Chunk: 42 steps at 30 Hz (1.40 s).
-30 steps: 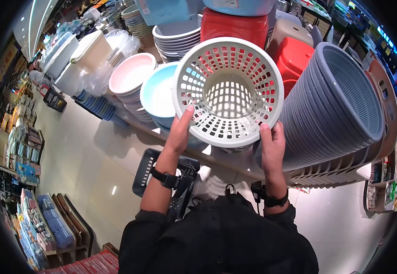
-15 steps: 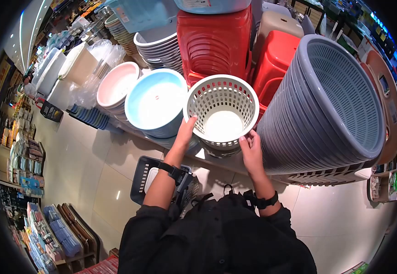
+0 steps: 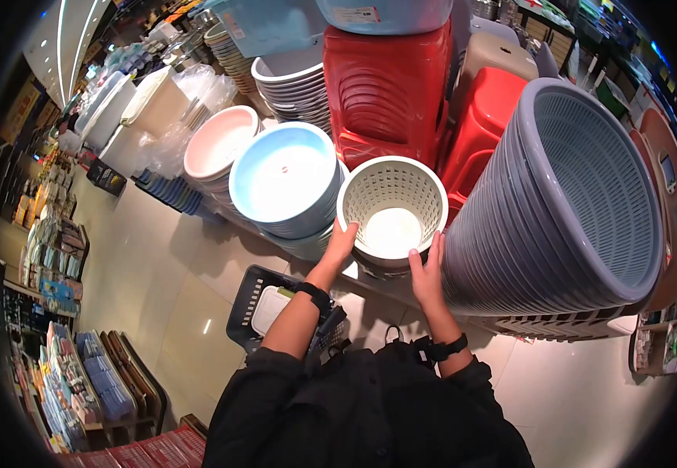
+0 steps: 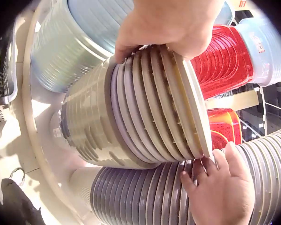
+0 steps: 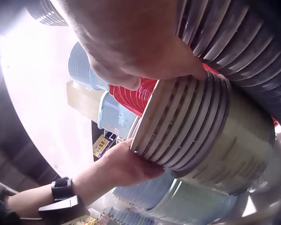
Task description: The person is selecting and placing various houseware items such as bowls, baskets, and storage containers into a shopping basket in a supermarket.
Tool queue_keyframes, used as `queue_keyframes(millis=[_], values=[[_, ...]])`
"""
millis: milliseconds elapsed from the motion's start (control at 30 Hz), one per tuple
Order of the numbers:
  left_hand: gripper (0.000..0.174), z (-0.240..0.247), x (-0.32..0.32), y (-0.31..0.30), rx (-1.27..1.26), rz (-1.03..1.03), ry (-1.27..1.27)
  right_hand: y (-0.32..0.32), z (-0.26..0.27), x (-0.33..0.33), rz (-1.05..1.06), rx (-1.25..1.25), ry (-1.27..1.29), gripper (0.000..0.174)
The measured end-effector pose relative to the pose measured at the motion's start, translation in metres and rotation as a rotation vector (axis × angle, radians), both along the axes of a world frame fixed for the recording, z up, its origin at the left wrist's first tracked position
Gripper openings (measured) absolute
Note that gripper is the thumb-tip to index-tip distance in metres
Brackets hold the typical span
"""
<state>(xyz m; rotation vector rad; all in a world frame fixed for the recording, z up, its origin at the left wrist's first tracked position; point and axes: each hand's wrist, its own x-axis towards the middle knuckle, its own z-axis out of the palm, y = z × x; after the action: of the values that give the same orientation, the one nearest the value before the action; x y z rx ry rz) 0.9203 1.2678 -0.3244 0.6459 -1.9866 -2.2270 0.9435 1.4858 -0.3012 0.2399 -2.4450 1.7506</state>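
Note:
A round off-white plastic basket [image 3: 392, 173] with slotted walls sits nested on top of a stack of similar baskets [image 4: 91, 112], its mouth facing up. At the front left of its rim is my left hand [image 3: 340, 248], the thumb lapping over the edge and the other fingers gripping the outside. Against the front right of the rim rests my right hand [image 3: 427, 277], its fingers fairly straight along the outer side. The left wrist view shows that right hand [image 4: 222, 192] touching the stacked rims from the side, between this stack and a tall grey one.
A tall leaning stack of grey baskets [image 3: 502, 210] stands close on the right. Blue basins [image 3: 284, 168] and pink basins [image 3: 221, 140] are piled to the left. Behind are red stools [image 3: 389, 93]. A dark shopping basket [image 3: 249, 308] is below, left of my body.
The off-white basket has gone down and away from me into the stack, both hands moving with it. My right-hand fingers have straightened along its side.

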Motion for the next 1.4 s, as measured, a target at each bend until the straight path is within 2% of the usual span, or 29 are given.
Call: queue_keyframes(millis=[33,133,167,267,300,333,400,433,467,500,533,600,633,667,700,733,767,800,867,900,1000,1167,1267,1400], values=[[0.048,0.002,0.001,0.002,0.006,0.010,0.013,-0.003,-0.003,-0.002,-0.005,0.042,-0.015,0.073],[0.063,0.002,0.017,-0.001,-0.029,-0.056,0.071,-0.003,-0.006,-0.005,0.021,0.088,-0.037,0.073],[0.072,-0.018,0.023,-0.010,-0.027,-0.057,-0.002,-0.001,-0.006,-0.004,0.028,0.097,-0.043,0.073],[0.077,0.011,0.086,-0.012,-0.118,-0.039,-0.046,0.014,-0.005,0.009,0.115,0.101,0.007,0.071],[0.078,0.011,0.113,-0.015,-0.132,-0.035,-0.079,0.013,0.007,0.023,0.086,0.081,0.059,0.060],[0.079,0.008,0.142,-0.018,-0.143,-0.031,-0.114,0.017,0.010,0.036,0.119,0.082,0.051,0.060],[0.079,-0.005,0.205,-0.022,-0.267,-0.016,-0.211,0.023,0.009,0.060,0.244,0.152,0.119,0.049],[0.079,-0.005,0.235,-0.021,-0.326,0.007,-0.279,0.018,0.008,0.072,0.305,0.097,0.059,0.042],[0.079,-0.006,0.265,-0.018,-0.380,0.026,-0.348,0.014,0.007,0.079,0.448,0.162,-0.009,0.046],[0.083,-0.016,0.294,-0.016,-0.385,0.029,-0.412,0.005,-0.002,0.086,0.564,0.228,0.027,0.048],[0.086,-0.013,0.314,-0.010,-0.264,0.001,-0.512,-0.006,-0.005,0.093,0.679,0.294,0.068,0.050],[0.087,-0.016,0.345,-0.003,-0.401,-0.086,-0.467,-0.029,-0.015,0.109,0.902,0.430,0.068,0.060],[0.076,-0.026,0.357,0.001,-0.444,-0.016,-0.417,-0.044,-0.018,0.116,0.979,0.490,0.143,0.062],[0.076,-0.038,0.365,0.001,-0.426,0.001,-0.424,-0.058,-0.020,0.123,1.053,0.550,0.218,0.065],[0.067,-0.046,0.368,0.000,-0.433,0.007,-0.535,-0.071,-0.026,0.131,1.074,0.561,0.214,0.065],[0.059,-0.052,0.368,-0.001,-0.442,0.008,-0.641,-0.083,-0.034,0.138,1.117,0.656,0.331,0.065],[0.045,-0.058,0.366,-0.001,-0.443,0.033,-0.605,-0.096,-0.041,0.142,1.154,0.751,0.454,0.065],[0.045,-0.063,0.364,-0.005,-0.427,0.036,-0.604,-0.110,-0.047,0.146,1.164,0.764,0.452,0.065],[0.040,-0.070,0.358,-0.011,-0.467,-0.094,-0.582,-0.131,-0.056,0.153,1.061,0.733,0.451,0.058],[0.039,-0.070,0.358,-0.014,-0.459,-0.066,-0.561,-0.141,-0.061,0.155,1.019,0.754,0.454,0.048],[0.038,-0.070,0.360,-0.032,-0.451,-0.067,-0.539,-0.158,-0.071,0.157,1.017,0.782,0.499,0.048],[0.037,-0.070,0.358,-0.074,-0.457,-0.016,-0.560,-0.205,-0.075,0.158,1.000,0.765,0.489,0.032],[0.037,-0.081,0.359,-0.100,-0.487,0.011,-0.552,-0.234,-0.078,0.153,1.035,0.755,0.488,0.031],[0.036,-0.088,0.365,-0.135,-0.491,0.110,-0.535,-0.276,-0.086,0.156,1.029,0.714,0.626,0.025]])
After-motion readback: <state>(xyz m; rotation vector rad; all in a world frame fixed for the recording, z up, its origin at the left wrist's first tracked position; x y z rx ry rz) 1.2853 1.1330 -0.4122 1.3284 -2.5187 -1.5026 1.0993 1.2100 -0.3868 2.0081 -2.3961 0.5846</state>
